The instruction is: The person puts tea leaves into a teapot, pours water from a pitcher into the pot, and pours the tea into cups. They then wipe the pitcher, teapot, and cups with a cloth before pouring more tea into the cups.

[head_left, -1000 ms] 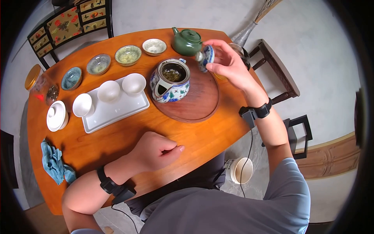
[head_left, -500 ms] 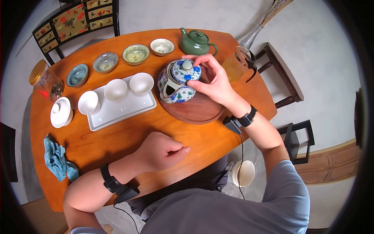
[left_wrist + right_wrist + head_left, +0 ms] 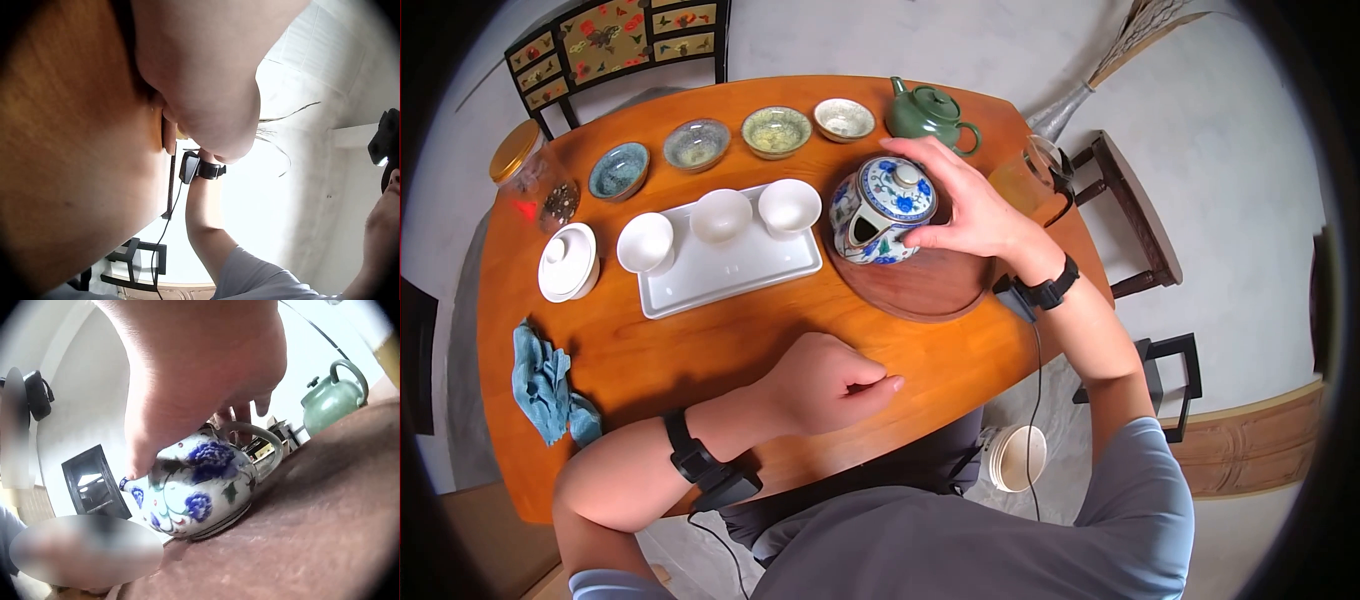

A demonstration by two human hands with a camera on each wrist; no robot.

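Observation:
The blue-and-white floral teapot (image 3: 885, 215) stands upright on the round reddish-brown board (image 3: 920, 295), its lid (image 3: 897, 188) seated on top. My right hand (image 3: 970, 205) is spread around the near right side of the pot, thumb at the body and fingers behind the lid. In the right wrist view the thumb reaches down by the teapot's spout (image 3: 128, 485), and the other fingers are partly hidden behind the pot near its handle. Curled with the thumb over the fingers, my left hand (image 3: 835, 385) rests by the near table edge and holds nothing.
Left of the teapot, a white tray (image 3: 730, 285) carries three white cups (image 3: 790, 207). Several glazed bowls (image 3: 776, 132) and a green teapot (image 3: 930, 112) line the back. A glass pitcher (image 3: 1025, 185) stands right; a lidded white bowl (image 3: 570, 265), jar (image 3: 535, 180) and blue cloth (image 3: 545, 385) lie left.
My right hand carried the lid left from beside the green teapot onto the floral teapot, then let go of its top and opened wider around the pot. My left hand stays put.

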